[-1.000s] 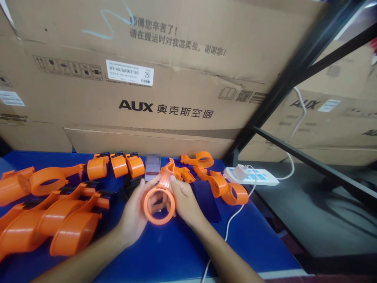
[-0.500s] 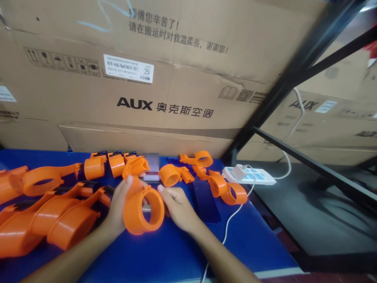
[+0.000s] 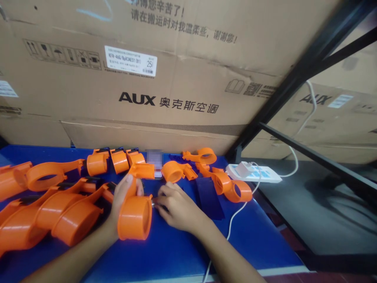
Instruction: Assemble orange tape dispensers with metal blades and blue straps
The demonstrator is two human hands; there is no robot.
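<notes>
My left hand [image 3: 121, 198] is closed round the arm of an orange plastic tape dispenser [image 3: 134, 218], whose wide ring hangs below the fingers. The head of this dispenser points right, above the hand, and shows no black piece. Just right of the ring, my right hand [image 3: 176, 206] has its fingertips pinched together. A small pale bit shows at those fingertips, too little of it to name. Left of my hands, several orange dispensers with black end pieces [image 3: 77, 222] lie in a row. Others without visible black pieces [image 3: 172, 171] lie to the right.
A phone [image 3: 154, 161] lies at the back of the blue tabletop [image 3: 165, 255]. Dark blue flat sheets [image 3: 209, 198] are right of my hand. A white power strip [image 3: 265, 173] with a cable sits by the black rack post [image 3: 273, 94]. A large carton [image 3: 176, 78] stands behind.
The held dispenser has turned, so its ring now faces right and its head points right. My right hand has rolled over, back of the hand up, fingertips drawn together beside the ring.
</notes>
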